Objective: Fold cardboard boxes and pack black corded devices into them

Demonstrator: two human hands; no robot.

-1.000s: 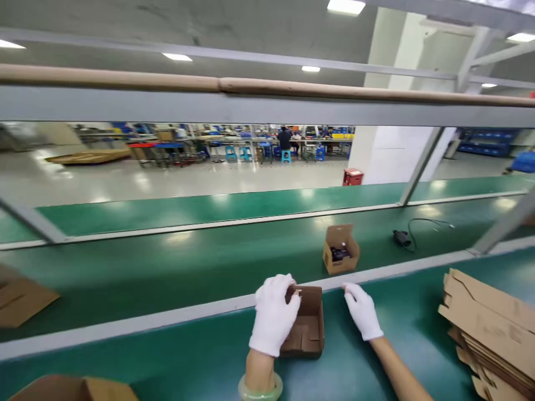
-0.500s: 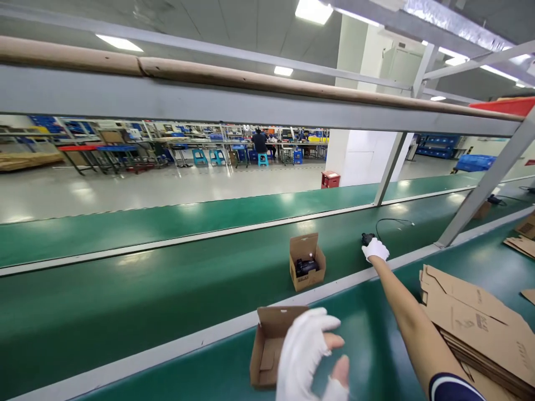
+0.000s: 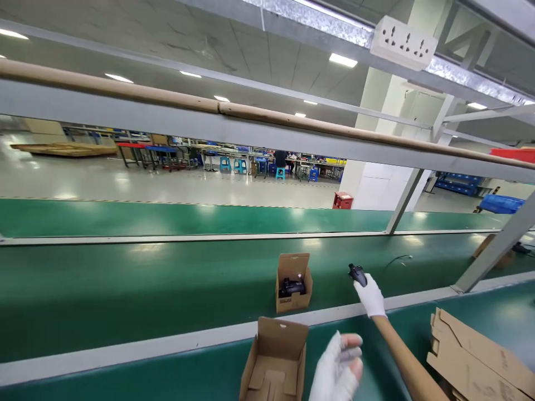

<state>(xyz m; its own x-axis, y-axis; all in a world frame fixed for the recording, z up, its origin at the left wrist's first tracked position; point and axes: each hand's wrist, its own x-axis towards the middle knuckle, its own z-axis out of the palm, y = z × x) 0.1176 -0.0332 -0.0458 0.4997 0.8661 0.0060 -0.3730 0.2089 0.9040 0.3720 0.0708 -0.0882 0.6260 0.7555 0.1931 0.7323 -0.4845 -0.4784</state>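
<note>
My right hand (image 3: 369, 295), in a white glove, reaches out over the green conveyor belt (image 3: 146, 289) and grips a small black device (image 3: 356, 273) whose thin cable (image 3: 397, 259) trails off to the right. My left hand (image 3: 336, 370), in a fingerless white glove, hovers low in front of me with its fingers loosely curled and nothing in it. Just left of it stands an open, empty cardboard box (image 3: 273, 362) on the near table. A second small open box (image 3: 292, 282) with a black item inside rides on the belt, left of my right hand.
A stack of flat cardboard blanks (image 3: 480, 362) lies at the right on the near green table. A grey frame rail (image 3: 251, 131) with a padded tube crosses overhead, and slanted struts (image 3: 493, 248) stand at the right. A red stool and distant workbenches sit beyond the belt.
My right hand closed on the black device and has drawn it a little toward me along the belt. My left hand has come off the empty box and dropped lower right.
</note>
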